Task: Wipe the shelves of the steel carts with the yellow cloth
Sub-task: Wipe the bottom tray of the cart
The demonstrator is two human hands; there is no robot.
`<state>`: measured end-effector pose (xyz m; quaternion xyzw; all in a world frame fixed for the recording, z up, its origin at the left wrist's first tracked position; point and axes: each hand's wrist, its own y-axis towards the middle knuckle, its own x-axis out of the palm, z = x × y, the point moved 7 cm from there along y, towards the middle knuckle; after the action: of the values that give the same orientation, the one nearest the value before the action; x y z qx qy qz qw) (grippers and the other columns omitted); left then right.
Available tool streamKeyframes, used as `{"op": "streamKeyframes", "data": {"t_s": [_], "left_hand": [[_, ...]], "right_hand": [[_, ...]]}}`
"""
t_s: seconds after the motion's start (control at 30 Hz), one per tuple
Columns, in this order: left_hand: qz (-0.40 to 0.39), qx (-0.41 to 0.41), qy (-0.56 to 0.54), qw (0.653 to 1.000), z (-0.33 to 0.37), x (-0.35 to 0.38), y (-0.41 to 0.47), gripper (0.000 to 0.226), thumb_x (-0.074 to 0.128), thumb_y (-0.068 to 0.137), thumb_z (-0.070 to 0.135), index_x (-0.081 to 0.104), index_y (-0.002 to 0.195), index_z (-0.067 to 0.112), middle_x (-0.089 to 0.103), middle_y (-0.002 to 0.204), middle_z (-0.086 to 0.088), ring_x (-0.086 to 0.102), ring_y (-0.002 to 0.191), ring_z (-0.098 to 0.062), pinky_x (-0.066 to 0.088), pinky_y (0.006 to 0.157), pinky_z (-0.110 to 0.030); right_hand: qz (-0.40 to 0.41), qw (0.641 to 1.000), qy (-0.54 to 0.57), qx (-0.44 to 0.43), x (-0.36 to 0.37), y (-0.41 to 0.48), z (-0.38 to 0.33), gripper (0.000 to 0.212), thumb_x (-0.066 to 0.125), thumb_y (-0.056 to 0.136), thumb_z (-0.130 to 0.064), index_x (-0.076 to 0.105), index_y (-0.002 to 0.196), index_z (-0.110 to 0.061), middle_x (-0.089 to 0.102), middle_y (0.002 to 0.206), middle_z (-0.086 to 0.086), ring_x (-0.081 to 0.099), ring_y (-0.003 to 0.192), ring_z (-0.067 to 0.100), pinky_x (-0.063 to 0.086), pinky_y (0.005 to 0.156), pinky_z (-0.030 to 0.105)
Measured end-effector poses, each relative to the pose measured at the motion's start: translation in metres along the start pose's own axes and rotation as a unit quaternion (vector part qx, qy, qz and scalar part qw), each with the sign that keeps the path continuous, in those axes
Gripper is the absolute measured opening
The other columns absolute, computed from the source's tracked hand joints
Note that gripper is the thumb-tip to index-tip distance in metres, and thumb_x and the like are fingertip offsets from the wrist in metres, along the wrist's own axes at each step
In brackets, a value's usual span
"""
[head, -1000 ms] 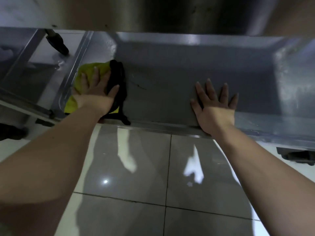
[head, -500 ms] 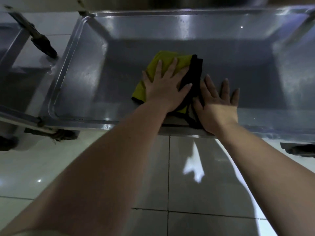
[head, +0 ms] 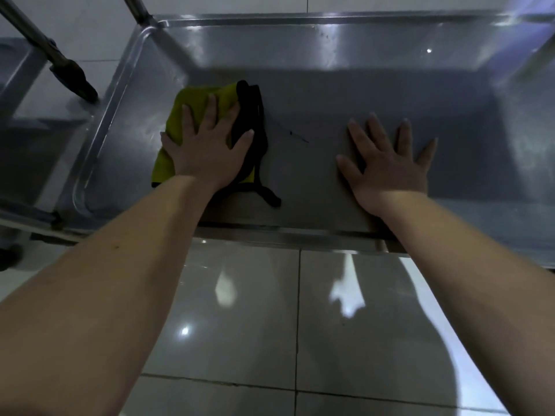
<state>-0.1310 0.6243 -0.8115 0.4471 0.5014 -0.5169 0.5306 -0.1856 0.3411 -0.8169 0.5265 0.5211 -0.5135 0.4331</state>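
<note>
Glossy pale tiles made up the floor (head: 258,325), which filled the lower half of the view and carried bright reflected spots of light. Beyond it lay the steel cart's shelf (head: 345,85), a wide shallow tray with a raised rim and rounded corners, its near edge running across the middle of the view. A second steel cart (head: 21,139) stood just beside it on the left, only partly in view, with a slanted metal tube (head: 33,31) ending in a black tip. Two bare forearms reached over the near rim. The left hand (head: 207,151) lay palm down on the yellow cloth (head: 192,106), fingers straight and spread, pressing it flat rather than gripping it. The right hand (head: 387,163) rested well apart from it to the right, also palm down with fingers straight and spread, directly on the bare steel and holding nothing. The yellow cloth sat bunched on the left part of the shelf, near the left rim but not touching it, partly covered by the hand. A black trim (head: 255,124) ran along its right side, one end trailing onto the steel toward the near rim. A small dark mark (head: 295,136) showed on the shelf between the two hands.
</note>
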Motion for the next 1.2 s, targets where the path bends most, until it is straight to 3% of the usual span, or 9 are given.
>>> {"op": "streamKeyframes", "data": {"t_s": [0.13,0.3,0.37,0.5,0.6,0.77,1.0,1.13,1.2], "left_hand": [[-0.012,0.014,-0.012,1.000,-0.024,-0.008,0.014,0.064,0.020,0.085,0.079,0.010,0.145,0.058,-0.002,0.161,0.018,-0.004,0.149,-0.023,0.002,0.111,-0.068],[-0.020,-0.094,-0.010,0.995,-0.023,-0.009,0.035,0.063,0.019,0.089,0.073,0.013,0.148,0.051,-0.002,0.162,0.014,-0.008,0.148,-0.034,-0.001,0.106,-0.073],[-0.034,-0.056,-0.024,0.998,0.023,-0.003,0.041,0.062,0.019,0.090,0.072,0.011,0.148,0.051,-0.003,0.162,0.013,-0.009,0.147,-0.038,-0.003,0.104,-0.075],[-0.068,0.117,-0.016,0.991,0.144,0.012,0.038,0.060,0.022,0.090,0.071,0.011,0.147,0.054,-0.005,0.162,0.016,-0.011,0.147,-0.036,-0.004,0.105,-0.075],[-0.068,0.153,-0.007,0.986,0.183,0.016,0.031,0.057,0.020,0.092,0.068,0.010,0.147,0.055,-0.006,0.161,0.015,-0.012,0.147,-0.033,-0.007,0.105,-0.073],[-0.046,0.165,-0.017,0.985,0.135,0.009,0.039,0.063,0.022,0.087,0.075,0.012,0.146,0.055,-0.001,0.161,0.018,-0.005,0.149,-0.024,0.001,0.111,-0.067],[-0.005,-0.025,0.002,1.000,-0.041,-0.018,0.053,0.066,0.022,0.089,0.074,0.015,0.149,0.047,0.006,0.162,0.013,0.003,0.149,-0.028,0.007,0.112,-0.067],[-0.016,-0.084,-0.013,0.996,-0.025,-0.013,0.049,0.063,0.019,0.091,0.070,0.013,0.150,0.046,0.001,0.163,0.008,-0.003,0.148,-0.036,0.002,0.110,-0.070],[-0.020,-0.029,-0.013,0.999,0.030,-0.006,0.040,0.062,0.019,0.091,0.069,0.015,0.149,0.046,0.003,0.163,0.007,-0.003,0.147,-0.038,0.001,0.108,-0.072]], "right_hand": [[0.012,1.000,0.003,-0.002,0.003,-0.002,0.000,0.066,0.017,0.091,-0.070,0.001,0.151,-0.049,0.000,0.163,-0.015,-0.007,0.149,0.032,-0.008,0.111,0.068],[0.016,1.000,-0.006,0.003,0.005,-0.001,-0.003,0.065,0.015,0.091,-0.069,0.001,0.151,-0.048,-0.001,0.163,-0.015,-0.007,0.149,0.034,-0.008,0.110,0.069],[0.013,1.000,-0.011,0.008,0.005,-0.002,-0.003,0.065,0.015,0.091,-0.068,0.001,0.151,-0.047,-0.002,0.163,-0.015,-0.008,0.149,0.035,-0.008,0.110,0.070],[0.012,1.000,-0.012,0.006,0.004,-0.003,-0.003,0.069,0.016,0.091,-0.066,0.002,0.154,-0.040,-0.002,0.163,-0.015,-0.008,0.149,0.033,-0.007,0.110,0.069],[0.011,1.000,0.000,0.019,0.002,-0.003,0.003,0.080,0.016,0.087,-0.067,0.003,0.156,-0.029,-0.003,0.162,-0.016,-0.008,0.150,0.028,-0.007,0.112,0.067],[0.017,1.000,0.010,0.012,0.002,-0.003,0.002,0.072,0.020,0.089,-0.069,0.006,0.154,-0.039,0.000,0.162,-0.018,-0.008,0.150,0.027,-0.007,0.113,0.065],[0.021,1.000,0.005,0.011,0.004,-0.001,-0.002,0.072,0.018,0.090,-0.071,0.005,0.153,-0.041,-0.001,0.162,-0.017,-0.009,0.149,0.029,-0.007,0.112,0.066],[0.023,1.000,-0.001,0.013,0.003,-0.003,-0.004,0.071,0.018,0.091,-0.069,0.005,0.154,-0.039,-0.001,0.163,-0.015,-0.008,0.149,0.032,-0.007,0.112,0.067],[0.018,1.000,-0.001,0.013,0.002,-0.002,-0.005,0.071,0.019,0.091,-0.068,0.004,0.154,-0.038,-0.001,0.163,-0.015,-0.008,0.149,0.032,-0.007,0.111,0.068]]}}
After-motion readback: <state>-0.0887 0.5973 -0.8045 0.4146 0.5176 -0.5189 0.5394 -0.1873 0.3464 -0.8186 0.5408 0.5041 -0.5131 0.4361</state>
